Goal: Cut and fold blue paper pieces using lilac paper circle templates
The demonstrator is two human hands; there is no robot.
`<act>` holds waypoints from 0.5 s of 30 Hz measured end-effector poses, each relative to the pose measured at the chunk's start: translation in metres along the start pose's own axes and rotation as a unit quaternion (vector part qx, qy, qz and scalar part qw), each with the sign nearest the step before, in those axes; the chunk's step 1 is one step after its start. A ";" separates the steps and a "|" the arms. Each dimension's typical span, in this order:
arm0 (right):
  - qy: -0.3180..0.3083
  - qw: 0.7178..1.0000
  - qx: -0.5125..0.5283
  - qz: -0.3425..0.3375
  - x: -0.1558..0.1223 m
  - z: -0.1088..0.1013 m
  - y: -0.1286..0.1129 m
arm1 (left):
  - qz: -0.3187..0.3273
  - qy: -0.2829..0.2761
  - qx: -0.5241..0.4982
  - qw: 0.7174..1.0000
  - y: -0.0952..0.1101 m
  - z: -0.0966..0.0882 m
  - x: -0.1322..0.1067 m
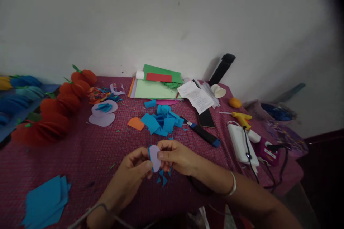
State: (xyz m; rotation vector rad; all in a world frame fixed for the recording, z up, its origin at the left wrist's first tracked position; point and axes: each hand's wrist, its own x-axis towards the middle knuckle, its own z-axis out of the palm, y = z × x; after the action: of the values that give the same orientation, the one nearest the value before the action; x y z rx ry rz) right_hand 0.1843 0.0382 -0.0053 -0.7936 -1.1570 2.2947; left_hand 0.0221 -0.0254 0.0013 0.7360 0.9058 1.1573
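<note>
Between my two hands, above the front of the table, is a small lilac half-round paper piece [154, 157] with a blue paper edge showing along its left side. My left hand [135, 168] pinches its left and lower edge. From the right, my right hand [174, 157] grips it with thumb and fingers. Little blue paper scraps [163, 179] lie just below the hands. Beyond them is a loose pile of blue paper pieces [162, 120], with an orange half-round paper piece [136, 123] at its left. A pair of scissors or cutter with a black handle [205, 135] lies right of the pile.
Orange paper pumpkins [53, 105] line the left. Blue sheets [44, 200] lie front left, lilac paper rounds [102, 119] mid-left. Coloured sheets [158, 89], a written note [196, 96] and a black bottle [221, 68] are at the back. A yellow glue gun [243, 118] and a corded power strip [269, 152] sit right.
</note>
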 end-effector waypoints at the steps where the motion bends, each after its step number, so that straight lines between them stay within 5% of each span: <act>1: 0.000 1.000 0.007 -0.001 0.000 -0.001 0.001 | -0.002 -0.003 -0.008 1.000 -0.001 0.000 0.001; 15: -0.039 0.995 0.095 0.003 0.002 -0.006 0.010 | -0.048 -0.014 -0.108 0.993 -0.003 0.004 0.005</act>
State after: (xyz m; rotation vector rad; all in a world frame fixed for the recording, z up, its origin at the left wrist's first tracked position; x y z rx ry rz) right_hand 0.1856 0.0377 -0.0169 -0.6431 -0.9515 2.4161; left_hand 0.0275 -0.0215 -0.0003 0.5253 0.7709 1.1357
